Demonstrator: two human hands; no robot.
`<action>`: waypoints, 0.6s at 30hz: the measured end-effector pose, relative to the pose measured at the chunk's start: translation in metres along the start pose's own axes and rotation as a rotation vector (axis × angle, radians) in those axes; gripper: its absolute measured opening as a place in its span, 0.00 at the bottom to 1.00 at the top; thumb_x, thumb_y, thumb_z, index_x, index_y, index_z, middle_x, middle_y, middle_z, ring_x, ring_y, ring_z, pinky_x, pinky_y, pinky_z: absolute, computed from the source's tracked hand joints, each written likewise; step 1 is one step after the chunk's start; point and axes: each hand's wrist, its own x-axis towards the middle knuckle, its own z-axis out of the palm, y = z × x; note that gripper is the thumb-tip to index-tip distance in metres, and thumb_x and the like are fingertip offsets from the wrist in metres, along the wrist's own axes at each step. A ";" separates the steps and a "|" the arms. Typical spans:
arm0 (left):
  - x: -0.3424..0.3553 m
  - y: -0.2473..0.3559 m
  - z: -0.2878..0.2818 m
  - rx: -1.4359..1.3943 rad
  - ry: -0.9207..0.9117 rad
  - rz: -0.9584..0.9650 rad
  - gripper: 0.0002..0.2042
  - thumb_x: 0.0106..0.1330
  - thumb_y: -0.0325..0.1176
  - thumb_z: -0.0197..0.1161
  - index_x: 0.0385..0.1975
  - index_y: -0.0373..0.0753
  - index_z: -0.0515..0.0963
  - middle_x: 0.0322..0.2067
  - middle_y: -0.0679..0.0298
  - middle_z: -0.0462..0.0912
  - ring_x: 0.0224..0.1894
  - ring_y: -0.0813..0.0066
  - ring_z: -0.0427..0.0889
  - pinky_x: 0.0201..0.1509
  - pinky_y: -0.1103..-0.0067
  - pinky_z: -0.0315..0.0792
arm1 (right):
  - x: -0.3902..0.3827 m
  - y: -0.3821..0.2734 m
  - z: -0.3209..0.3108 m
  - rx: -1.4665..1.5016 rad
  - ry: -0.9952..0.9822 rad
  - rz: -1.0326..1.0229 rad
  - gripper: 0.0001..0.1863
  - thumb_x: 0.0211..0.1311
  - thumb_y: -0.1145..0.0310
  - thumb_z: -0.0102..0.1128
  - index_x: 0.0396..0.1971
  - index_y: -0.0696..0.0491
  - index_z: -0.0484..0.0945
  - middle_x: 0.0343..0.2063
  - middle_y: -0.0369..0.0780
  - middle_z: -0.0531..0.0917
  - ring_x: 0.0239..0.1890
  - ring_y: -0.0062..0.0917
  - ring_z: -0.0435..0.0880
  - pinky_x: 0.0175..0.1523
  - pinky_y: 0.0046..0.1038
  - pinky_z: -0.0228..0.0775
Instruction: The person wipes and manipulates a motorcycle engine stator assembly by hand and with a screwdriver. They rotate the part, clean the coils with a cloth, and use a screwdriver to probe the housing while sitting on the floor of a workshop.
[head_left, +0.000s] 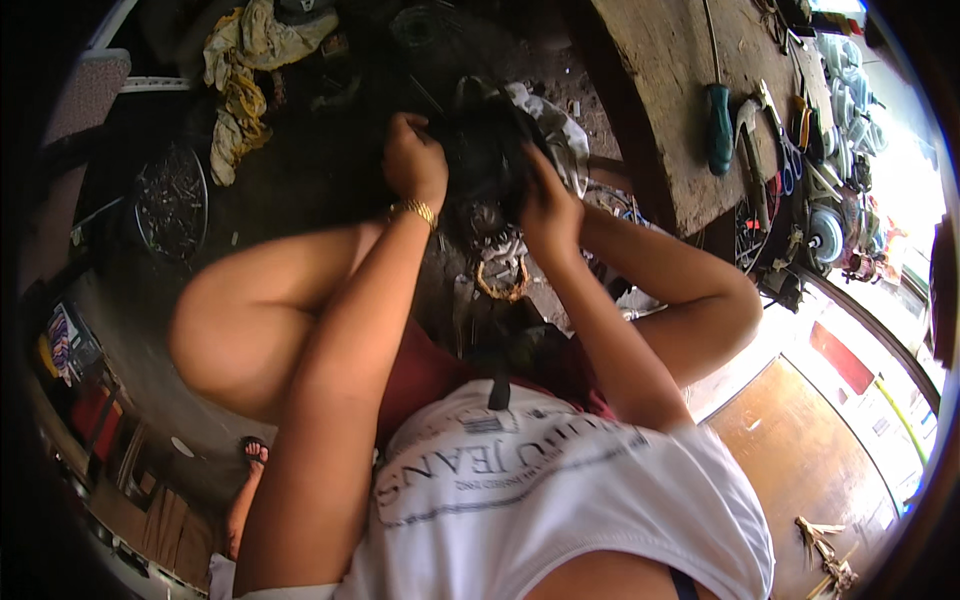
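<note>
A dark, rounded black object [480, 155] is between my hands, above the floor in front of my crossed legs. Shadow hides its details, so I cannot tell its kind. My right hand [552, 208] grips its right side, with the fingers along its edge. At its left side is my left hand [415, 165], closed, with a gold-coloured band on the wrist. What its curled fingers hold, if anything, does not show. Just below the black object a ring-shaped brownish piece [500, 282] lies among dark metal parts.
Left stands a round metal basin [172, 205] of small pieces. Stained cloth [245, 60] lies far left, and whitish cloth [560, 130] beyond my right hand. A wooden bench [660, 110] at right carries a teal-handled screwdriver [718, 130] and scissors [790, 168]. Another person's sandalled foot [256, 452] shows lower left.
</note>
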 end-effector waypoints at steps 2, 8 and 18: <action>0.010 0.008 -0.001 0.104 -0.018 -0.001 0.06 0.58 0.24 0.53 0.32 0.42 0.75 0.32 0.55 0.82 0.36 0.53 0.81 0.40 0.65 0.73 | 0.023 0.004 0.021 0.126 0.048 -0.103 0.22 0.59 0.82 0.49 0.53 0.52 0.73 0.34 0.51 0.81 0.33 0.34 0.85 0.35 0.33 0.72; 0.005 -0.016 -0.009 -0.045 0.042 0.017 0.07 0.58 0.24 0.53 0.32 0.42 0.76 0.31 0.55 0.82 0.36 0.52 0.81 0.39 0.65 0.73 | -0.083 -0.034 -0.082 0.081 -0.224 0.228 0.23 0.57 0.87 0.47 0.52 0.56 0.74 0.45 0.50 0.81 0.52 0.37 0.80 0.56 0.31 0.68; 0.011 -0.022 -0.001 -0.024 0.022 0.021 0.06 0.57 0.25 0.53 0.33 0.43 0.74 0.33 0.57 0.82 0.37 0.51 0.81 0.38 0.62 0.73 | -0.012 0.001 -0.009 0.164 -0.022 -0.028 0.20 0.60 0.82 0.49 0.52 0.54 0.73 0.44 0.49 0.81 0.50 0.39 0.80 0.50 0.30 0.72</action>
